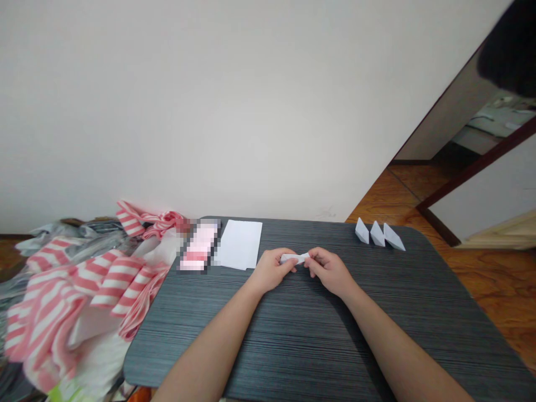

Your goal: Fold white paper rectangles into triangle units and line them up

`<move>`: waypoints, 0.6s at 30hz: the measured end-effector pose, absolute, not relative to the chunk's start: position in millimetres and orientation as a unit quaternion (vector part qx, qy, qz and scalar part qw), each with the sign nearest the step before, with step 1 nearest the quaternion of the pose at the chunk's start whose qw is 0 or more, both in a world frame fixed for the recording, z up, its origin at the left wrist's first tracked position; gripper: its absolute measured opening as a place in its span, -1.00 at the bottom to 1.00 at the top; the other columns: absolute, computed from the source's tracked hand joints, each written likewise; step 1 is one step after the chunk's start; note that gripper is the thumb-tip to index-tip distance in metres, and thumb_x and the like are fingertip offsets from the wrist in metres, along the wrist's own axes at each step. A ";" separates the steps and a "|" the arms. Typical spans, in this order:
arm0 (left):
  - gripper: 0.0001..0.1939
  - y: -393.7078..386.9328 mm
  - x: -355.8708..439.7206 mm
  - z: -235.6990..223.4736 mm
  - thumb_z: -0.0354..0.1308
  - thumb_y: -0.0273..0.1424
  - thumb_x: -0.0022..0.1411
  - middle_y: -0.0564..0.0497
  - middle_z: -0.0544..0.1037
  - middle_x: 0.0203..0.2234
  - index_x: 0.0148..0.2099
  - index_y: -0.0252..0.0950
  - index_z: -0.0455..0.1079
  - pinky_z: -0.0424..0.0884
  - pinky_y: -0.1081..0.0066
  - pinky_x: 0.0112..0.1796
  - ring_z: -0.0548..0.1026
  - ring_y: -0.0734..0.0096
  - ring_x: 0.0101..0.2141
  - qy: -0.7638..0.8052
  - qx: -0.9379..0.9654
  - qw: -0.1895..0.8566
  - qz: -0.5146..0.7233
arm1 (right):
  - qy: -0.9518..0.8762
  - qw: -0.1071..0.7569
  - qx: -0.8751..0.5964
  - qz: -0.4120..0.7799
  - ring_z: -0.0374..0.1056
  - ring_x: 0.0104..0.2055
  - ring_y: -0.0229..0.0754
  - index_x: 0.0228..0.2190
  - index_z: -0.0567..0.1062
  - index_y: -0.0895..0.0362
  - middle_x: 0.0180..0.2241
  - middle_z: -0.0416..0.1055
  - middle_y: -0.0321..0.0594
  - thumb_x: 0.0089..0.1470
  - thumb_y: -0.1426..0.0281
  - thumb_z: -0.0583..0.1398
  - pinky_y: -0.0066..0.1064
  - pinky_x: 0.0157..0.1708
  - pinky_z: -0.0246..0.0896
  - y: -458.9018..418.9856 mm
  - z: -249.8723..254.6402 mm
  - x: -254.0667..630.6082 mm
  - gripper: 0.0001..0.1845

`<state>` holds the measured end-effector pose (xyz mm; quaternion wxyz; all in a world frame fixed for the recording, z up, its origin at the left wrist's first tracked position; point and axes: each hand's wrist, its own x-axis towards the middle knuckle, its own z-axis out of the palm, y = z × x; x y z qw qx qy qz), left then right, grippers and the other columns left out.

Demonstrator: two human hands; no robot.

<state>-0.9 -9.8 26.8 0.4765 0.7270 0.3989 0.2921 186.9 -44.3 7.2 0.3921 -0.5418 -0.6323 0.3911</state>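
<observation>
Between my two hands is a small folded piece of white paper (pixel 300 258), held just above the dark table (pixel 293 329). My left hand (pixel 274 269) pinches its left end, thumb on the near side. At the other end, the fingertips of my right hand (pixel 329 269) are closed on the paper. The fingers partly cover it, so its full shape is hidden. Left of my hands lies a stack of white paper sheets (pixel 240 243). Folded white paper pieces (pixel 377 234), three in a row, stand near the table's far right edge.
A blurred-out pink and white rectangular object (pixel 200 244) lies left of the sheets. Red-and-white striped cloth (pixel 54 301) and plastic bags are heaped beside the table's left side. A pale wall (pixel 251 111) rises behind the table. Wooden floor (pixel 498 279) shows at the right.
</observation>
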 end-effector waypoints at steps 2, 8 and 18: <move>-0.70 -9.8 -1.3 28.9 -0.03 -0.25 0.20 0.01 0.52 -0.51 -0.27 -0.34 0.44 0.28 0.52 -0.43 0.42 0.48 -0.48 0.395 0.732 0.473 0.291 | -0.635 0.389 -0.539 0.393 0.22 -0.60 -0.32 -0.44 0.38 0.14 -0.62 0.31 -0.36 0.11 0.31 0.08 -0.49 -0.53 0.12 -44.6 8.0 187.3 -0.82; -0.71 -8.7 -1.1 28.2 -0.01 -0.27 0.18 0.02 0.51 -0.52 -0.35 -0.35 0.44 0.27 0.53 -0.43 0.40 0.50 -0.48 0.390 0.742 0.467 0.283 | -0.645 0.368 -0.540 0.397 0.23 -0.61 -0.31 -0.46 0.41 0.15 -0.65 0.33 -0.34 0.12 0.29 0.07 -0.49 -0.53 0.13 -45.8 14.3 188.3 -0.77; -0.66 -9.8 -0.2 27.6 -0.01 -0.22 0.19 0.02 0.48 -0.58 -0.30 -0.34 0.48 0.24 0.54 -0.48 0.37 0.51 -0.54 0.380 0.735 0.490 0.274 | -0.643 0.369 -0.524 0.419 0.25 -0.61 -0.33 -0.49 0.41 0.16 -0.61 0.35 -0.33 0.10 0.29 0.09 -0.50 -0.54 0.15 -46.2 16.7 186.6 -0.77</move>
